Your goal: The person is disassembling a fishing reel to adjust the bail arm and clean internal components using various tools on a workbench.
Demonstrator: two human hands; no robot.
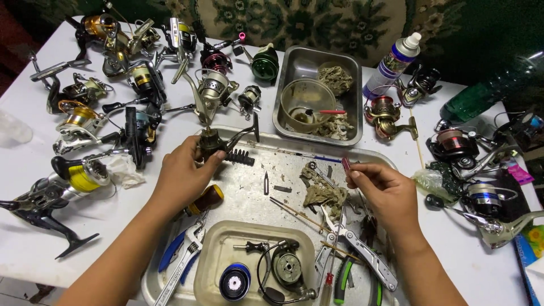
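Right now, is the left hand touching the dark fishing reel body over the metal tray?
Touching. The head view shows the left hand with its fingers wrapped around the dark reel body, held above the metal tray.

Spray bottle (396, 62), steel pan (294, 62), adjustable wrench (184, 255), green bottle (481, 96) on white table (34, 238)

A white bench (34, 238) fills the scene. Beyond its far edge lies a dark green patterned rug (317, 22), dim at far right.
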